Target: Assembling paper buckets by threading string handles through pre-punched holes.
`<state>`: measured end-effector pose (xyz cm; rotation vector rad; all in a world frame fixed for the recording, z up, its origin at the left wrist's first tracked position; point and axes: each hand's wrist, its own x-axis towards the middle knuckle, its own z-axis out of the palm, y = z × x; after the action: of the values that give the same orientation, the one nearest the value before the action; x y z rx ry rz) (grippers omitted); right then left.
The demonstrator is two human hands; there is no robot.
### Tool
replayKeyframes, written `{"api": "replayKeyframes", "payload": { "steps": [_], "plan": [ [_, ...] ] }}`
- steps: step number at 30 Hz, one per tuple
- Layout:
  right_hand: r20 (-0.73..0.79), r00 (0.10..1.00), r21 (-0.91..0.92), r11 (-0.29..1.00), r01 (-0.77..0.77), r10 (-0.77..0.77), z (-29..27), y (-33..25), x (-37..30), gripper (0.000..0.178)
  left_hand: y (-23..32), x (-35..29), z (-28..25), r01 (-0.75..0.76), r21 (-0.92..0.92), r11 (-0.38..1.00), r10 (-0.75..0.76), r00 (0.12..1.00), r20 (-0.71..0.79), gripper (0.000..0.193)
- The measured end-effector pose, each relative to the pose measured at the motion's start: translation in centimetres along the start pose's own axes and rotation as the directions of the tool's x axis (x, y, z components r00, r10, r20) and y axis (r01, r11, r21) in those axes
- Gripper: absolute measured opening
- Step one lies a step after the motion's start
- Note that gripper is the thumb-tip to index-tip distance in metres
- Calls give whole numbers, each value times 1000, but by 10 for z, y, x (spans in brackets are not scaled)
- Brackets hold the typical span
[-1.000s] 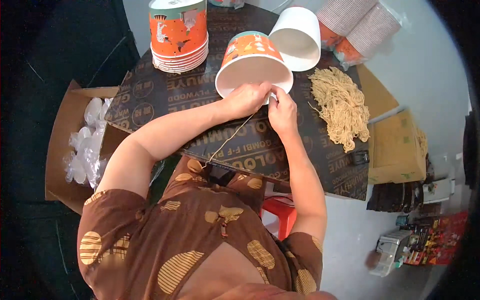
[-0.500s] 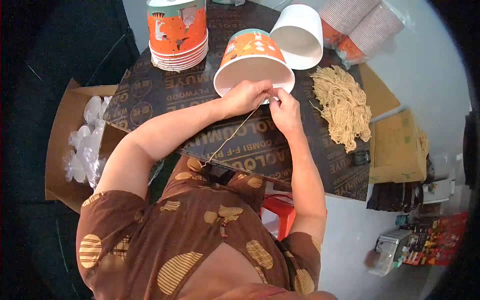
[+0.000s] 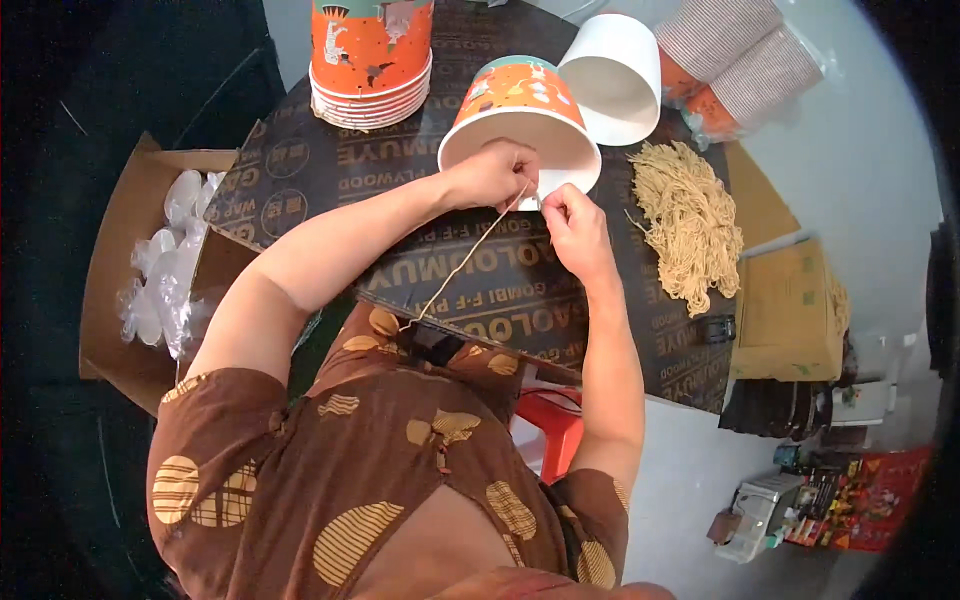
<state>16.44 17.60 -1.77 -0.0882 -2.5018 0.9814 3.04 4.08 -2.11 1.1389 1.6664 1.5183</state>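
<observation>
- The string (image 3: 470, 250) I am following is a thin, pale tan cord, pulled into a nearly straight line from the fingers at the cup's rim down toward my chest, where its lower end meets the brown patterned dress (image 3: 400, 450).
- Its top end sits between my two hands, right at the open mouth of the paper cup (image 3: 520, 125).
- My left hand (image 3: 495, 175) is closed in a pinch on the string, knuckles up, resting against the cup's white rim.
- My right hand (image 3: 572, 220) is also drawn narrow, thumb and forefinger pinched together on the string's end just beside the left hand; the two hands almost touch.
- The paper cup lies on its side with its mouth toward me; the outside is orange with a teal band and small printed figures, the inside plain white.
- Just behind it a second cup (image 3: 615, 75) lies tipped over, showing its white inside.
- To the left a stack of matching orange cups (image 3: 370, 50) stands upright on the dark printed board (image 3: 300, 170) that serves as the worktop.
- To the right of my hands, on the same board, lies a loose heap of cut strings (image 3: 690, 225), the same pale tan.
- Off the board's left edge, an open cardboard box (image 3: 120, 280) holds clear plastic pieces.
- Below my right forearm a red plastic stool (image 3: 550, 430) shows.
</observation>
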Motion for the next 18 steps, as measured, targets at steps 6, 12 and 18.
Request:
{"api": "replayKeyframes", "payload": {
  "steps": [6, 12, 18],
  "plan": [
    [151, 980, -98, 985, 143, -128, -10, -6, -1, 6, -2, 1, 1, 75, 66, 995, -67, 991, -118, 11],
    [183, 970, -250, 947, 204, -161, -10, -5, -3, 4, 4, 1, 3, 101, 231, 968, -48, 973, -224, 11],
    [213, 974, -354, 924, 147, -73, -9, -8, -2, 8, 7, -1, -7, 119, 144, 982, -126, 991, 40, 11]
  ]
}}
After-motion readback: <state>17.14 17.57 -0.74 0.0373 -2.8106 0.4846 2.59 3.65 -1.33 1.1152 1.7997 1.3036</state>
